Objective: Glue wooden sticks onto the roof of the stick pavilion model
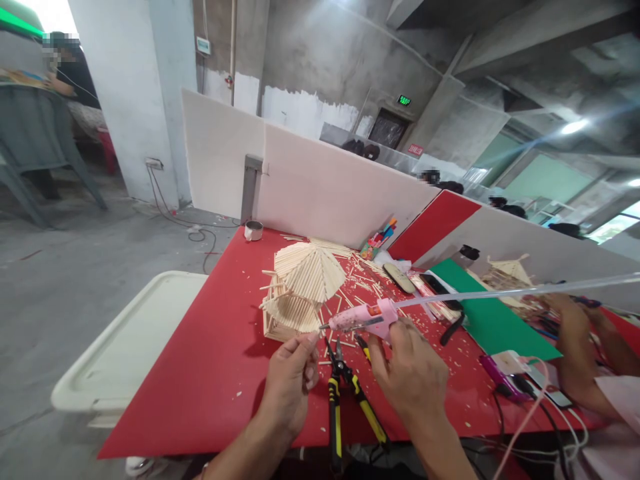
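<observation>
My right hand (413, 367) is wrapped round the handle of a pink glue gun (363, 318), which points left with a long clear glue stick (500, 292) out of its back. My left hand (293, 373) is pinched just under the nozzle; whatever its fingertips hold is too small to make out. Behind my hands stands a small pavilion (290, 290) built of pale wooden sticks, with a pointed roof. Yellow-and-black pliers (340, 370) lie with jaws apart on the red table (200, 393), between my wrists.
Stick scraps (357, 280), a tape roll (253, 231), a pen cup (370, 248) and a green board (500, 320) are around. A purple power strip (507, 380) with cables lies right, near another person's hands (565, 313). White partitions (325, 180) stand behind.
</observation>
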### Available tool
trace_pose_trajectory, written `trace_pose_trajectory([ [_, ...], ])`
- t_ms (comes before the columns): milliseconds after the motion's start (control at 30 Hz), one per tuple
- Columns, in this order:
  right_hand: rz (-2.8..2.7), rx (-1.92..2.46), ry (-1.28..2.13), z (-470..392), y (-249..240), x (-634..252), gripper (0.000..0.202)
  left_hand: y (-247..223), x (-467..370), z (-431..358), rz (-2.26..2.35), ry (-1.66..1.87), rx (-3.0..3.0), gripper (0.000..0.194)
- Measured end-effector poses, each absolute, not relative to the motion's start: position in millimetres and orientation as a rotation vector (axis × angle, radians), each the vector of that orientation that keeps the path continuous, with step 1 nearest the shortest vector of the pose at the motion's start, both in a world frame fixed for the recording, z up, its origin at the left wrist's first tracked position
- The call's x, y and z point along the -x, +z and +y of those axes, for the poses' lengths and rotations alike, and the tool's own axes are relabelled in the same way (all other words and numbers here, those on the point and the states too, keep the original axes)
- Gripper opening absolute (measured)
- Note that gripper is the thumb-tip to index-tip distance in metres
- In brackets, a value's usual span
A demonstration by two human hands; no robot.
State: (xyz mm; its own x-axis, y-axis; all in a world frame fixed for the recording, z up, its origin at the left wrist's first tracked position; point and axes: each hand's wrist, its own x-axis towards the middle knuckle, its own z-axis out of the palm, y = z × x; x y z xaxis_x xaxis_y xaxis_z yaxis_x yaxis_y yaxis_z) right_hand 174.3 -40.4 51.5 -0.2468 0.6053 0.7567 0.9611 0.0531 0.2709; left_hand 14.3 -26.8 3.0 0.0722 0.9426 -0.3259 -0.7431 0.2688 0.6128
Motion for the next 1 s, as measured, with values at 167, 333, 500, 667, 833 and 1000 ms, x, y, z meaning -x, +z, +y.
trace_pose_trajectory([
  [167, -1.882, 1.591, -1.079, -40, 49, -175, 0.016, 4, -13, -27, 0.719, 1.269, -0.283, 0.031],
  [333, -1.752, 1.711, -0.883, -41, 45, -176, 0.026, 4, -14, -26, 0.69, 1.252, -0.282, 0.031],
  [500, -1.515, 1.812, -0.094, -41, 43, -162, 0.041, 4, -14, -25, 0.704, 1.237, -0.273, 0.031],
  [667, -1.302, 1.679, 0.343, -38, 36, -138, 0.038, 4, -14, -23, 0.673, 1.23, -0.264, 0.033],
  [833, -1.297, 1.611, 0.477, -34, 33, -121, 0.024, 3, -15, -23, 0.655, 1.213, -0.242, 0.034],
  [1000, -1.296, 1.666, 0.45, -31, 33, -116, 0.023, -2, -18, -22, 0.681, 1.24, -0.218, 0.036],
])
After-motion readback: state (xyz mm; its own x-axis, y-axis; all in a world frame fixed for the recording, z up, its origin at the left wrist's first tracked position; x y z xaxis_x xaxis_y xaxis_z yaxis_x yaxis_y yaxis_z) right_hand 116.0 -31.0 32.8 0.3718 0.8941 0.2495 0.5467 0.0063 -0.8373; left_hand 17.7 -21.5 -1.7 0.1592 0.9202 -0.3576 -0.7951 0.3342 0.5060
